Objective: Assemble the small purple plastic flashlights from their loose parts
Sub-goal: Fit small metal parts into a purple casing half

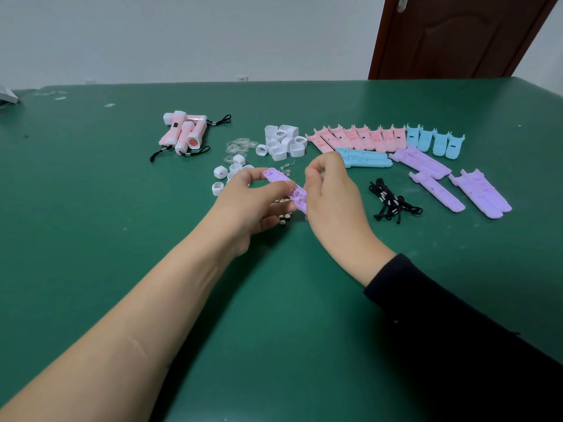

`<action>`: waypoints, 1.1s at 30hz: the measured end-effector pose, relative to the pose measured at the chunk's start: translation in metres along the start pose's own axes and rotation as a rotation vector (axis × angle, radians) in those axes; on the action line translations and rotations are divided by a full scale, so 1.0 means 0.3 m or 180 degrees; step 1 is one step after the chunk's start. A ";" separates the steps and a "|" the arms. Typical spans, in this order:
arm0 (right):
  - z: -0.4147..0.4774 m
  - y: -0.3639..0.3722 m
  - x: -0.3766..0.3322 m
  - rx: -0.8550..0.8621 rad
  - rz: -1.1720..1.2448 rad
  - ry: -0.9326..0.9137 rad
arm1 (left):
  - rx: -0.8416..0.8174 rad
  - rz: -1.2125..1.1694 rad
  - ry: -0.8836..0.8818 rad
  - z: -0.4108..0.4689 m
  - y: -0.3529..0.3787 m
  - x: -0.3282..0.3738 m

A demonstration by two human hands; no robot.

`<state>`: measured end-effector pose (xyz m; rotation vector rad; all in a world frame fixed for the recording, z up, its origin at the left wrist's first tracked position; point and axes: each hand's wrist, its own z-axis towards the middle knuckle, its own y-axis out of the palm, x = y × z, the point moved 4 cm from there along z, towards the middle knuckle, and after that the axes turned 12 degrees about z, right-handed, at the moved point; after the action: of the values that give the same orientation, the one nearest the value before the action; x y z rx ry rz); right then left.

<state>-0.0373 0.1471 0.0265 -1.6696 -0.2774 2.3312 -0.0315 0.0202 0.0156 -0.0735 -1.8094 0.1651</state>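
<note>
Your left hand (253,196) holds the purple shell half (278,176) just above the surface (274,300), thumb and fingertips clamped on its long edges, open side up. Your right hand (335,193) is close against the shell's near end, fingers curled with thumb and forefinger drawn together. I cannot tell whether they grip the shell or something small. Small metal discs (285,219) lie under your left hand. Behind your hands are white caps (283,141) and clear lenses (239,146). The black lanyards (390,202) lie just right of your right hand, and the loose purple shells (457,184) beyond them. Blue shells (364,158) and pink shells (356,138) sit farther back, with finished pink flashlights (185,132) at far left.
</note>
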 end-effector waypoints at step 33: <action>0.021 -0.003 0.029 0.0093 0.0796 0.0337 | -0.0310 -0.0698 0.0055 -0.008 0.024 0.014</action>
<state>-0.0458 0.1507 0.0212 -1.9023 -0.0136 2.3932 -0.0305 0.0282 0.0190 0.0544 -1.7938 -0.0794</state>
